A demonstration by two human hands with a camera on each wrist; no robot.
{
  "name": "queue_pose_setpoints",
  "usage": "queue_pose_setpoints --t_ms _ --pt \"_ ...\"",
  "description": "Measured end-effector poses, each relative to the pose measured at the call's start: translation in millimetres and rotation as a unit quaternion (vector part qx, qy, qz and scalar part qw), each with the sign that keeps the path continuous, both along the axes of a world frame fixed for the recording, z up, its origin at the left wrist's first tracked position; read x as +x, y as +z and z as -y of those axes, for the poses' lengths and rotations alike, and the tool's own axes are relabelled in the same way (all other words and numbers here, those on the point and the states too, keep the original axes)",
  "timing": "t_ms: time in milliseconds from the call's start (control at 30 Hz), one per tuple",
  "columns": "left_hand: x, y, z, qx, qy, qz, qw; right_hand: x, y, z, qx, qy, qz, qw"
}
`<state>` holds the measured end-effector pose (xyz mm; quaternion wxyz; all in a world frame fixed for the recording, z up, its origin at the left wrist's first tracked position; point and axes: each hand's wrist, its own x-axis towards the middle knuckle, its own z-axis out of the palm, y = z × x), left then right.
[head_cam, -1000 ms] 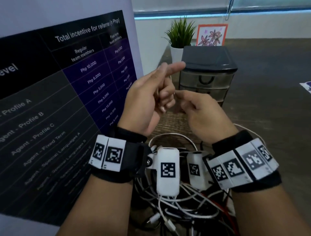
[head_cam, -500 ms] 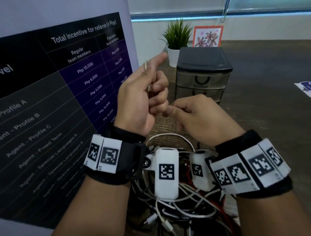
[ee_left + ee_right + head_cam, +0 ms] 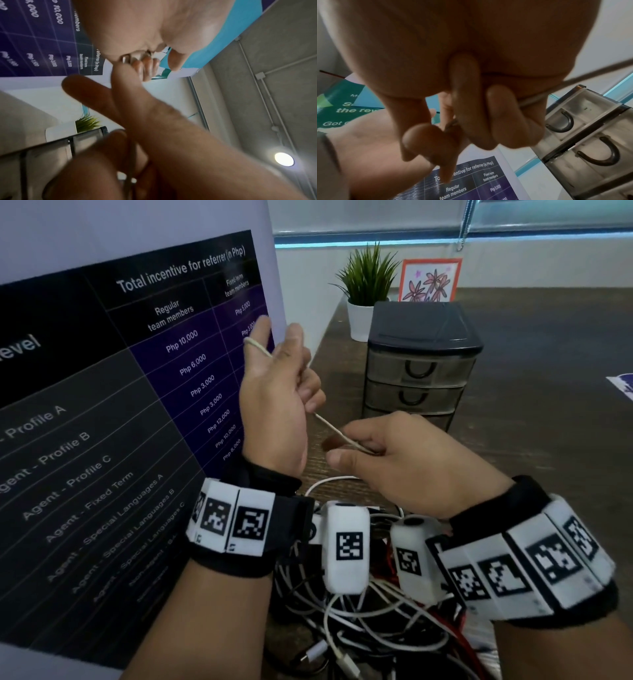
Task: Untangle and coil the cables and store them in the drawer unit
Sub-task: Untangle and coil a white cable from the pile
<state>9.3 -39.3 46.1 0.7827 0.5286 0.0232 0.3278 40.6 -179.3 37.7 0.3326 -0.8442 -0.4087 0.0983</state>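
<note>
White cable (image 3: 337, 432) runs diagonal, left hand (image 3: 274, 402) to right hand (image 3: 407, 460).

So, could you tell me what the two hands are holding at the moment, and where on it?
Both hold one thin white cable: it loops over the left hand's thumb and through its curled fingers, and the right hand pinches it further along.

The head view is evenly but dimly lit; a cool blue-white glow is cast along the window strip (image 3: 445, 236) at the top. Straight lines are bowed toward the edges by the wide lens. In the left wrist view, a round ceiling lamp (image 3: 283, 161) is blown out with a soft halo, and the nearest skin is smeared by blur. The right wrist view is shadowed and soft close up, while the drawer unit (image 3: 590, 142) is rendered fairly sharp.
</note>
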Motion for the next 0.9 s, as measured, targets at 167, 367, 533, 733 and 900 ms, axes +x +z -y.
queue_pose_setpoints --t_ms 167,367,533,733,900 --pt "-0.7 0.5 -7.6 -0.025 0.103 0.024 0.994 4.7 -1.9 5.4 0.026 -0.040 -0.005 0.999" --pt "1.1 -8.9 -7.8 0.276 0.132 -0.055 0.950 0.3 4.9 9.0 0.050 -0.010 -0.022 0.998" --pt "-0.3 -14.4 -5.4 0.425 0.008 -0.141 0.894 3.9 3.8 10.0 0.122 -0.011 0.082 0.989" --pt "-5.1 -9.4 -3.0 0.385 -0.092 -0.192 0.898 4.2 10.1 12.5 0.262 -0.066 0.133 0.953" --pt "-7.3 -7.0 1.7 0.346 -0.087 -0.183 0.916 3.5 14.7 14.1 0.297 -0.088 0.156 0.938"
